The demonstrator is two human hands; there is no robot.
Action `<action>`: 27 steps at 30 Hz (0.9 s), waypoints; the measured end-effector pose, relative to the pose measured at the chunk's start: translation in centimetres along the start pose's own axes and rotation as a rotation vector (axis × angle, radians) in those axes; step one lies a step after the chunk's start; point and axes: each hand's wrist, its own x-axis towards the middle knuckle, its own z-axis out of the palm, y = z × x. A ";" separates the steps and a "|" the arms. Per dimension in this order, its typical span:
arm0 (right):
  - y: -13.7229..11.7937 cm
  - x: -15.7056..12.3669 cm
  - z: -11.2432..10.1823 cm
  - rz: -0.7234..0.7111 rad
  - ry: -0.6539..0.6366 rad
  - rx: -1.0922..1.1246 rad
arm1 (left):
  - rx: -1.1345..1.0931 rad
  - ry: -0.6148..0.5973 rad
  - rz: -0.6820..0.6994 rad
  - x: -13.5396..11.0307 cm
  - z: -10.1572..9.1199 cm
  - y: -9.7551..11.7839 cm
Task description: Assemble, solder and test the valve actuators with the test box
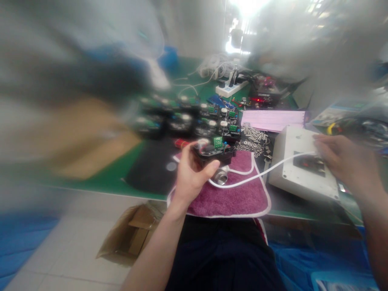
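My left hand (190,173) is closed around a black electronic module (214,151) with a green terminal block on top, held over a magenta towel (239,194). A white cable (257,173) runs from a metal fitting under the module to a white box (303,169) on the right. My right hand (339,161) rests on top of that white box, fingers bent over the cable's end; the hand is smeared by motion, so its grip is unclear.
Rows of similar black modules (188,117) sit on the green table (106,178). A heap of small metal screws (253,139), a pink sheet (273,119) and a white power strip (232,89) lie behind. An open cardboard box (133,234) stands on the floor.
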 end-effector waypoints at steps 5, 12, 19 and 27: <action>0.1 0.1 0.0 0.020 -0.015 -0.009 | 0.030 0.001 -0.004 0.0 -0.1 -0.1; 0.2 0.1 0.3 0.004 0.017 0.012 | 0.008 0.009 -0.012 0.0 0.0 -0.1; -1.1 -0.2 -0.6 0.053 0.015 -0.026 | -0.011 0.003 -0.013 -0.1 0.1 0.1; -1.5 -0.4 -0.6 0.038 0.041 0.037 | 0.049 0.022 -0.042 -0.1 0.0 0.3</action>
